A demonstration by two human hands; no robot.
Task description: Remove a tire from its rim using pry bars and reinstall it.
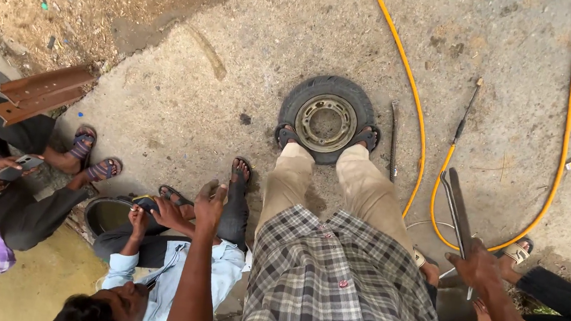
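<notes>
Below, one tyre (326, 119), two levers (458, 211).

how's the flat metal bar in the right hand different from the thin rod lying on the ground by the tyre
The flat metal bar is broad and blade-like; the thin rod is narrow and round. The bar is gripped in the right hand and raised off the ground; the rod lies loose on the concrete beside the tyre, untouched. Both are long, dark metal tools pointing roughly away from the person.
</notes>
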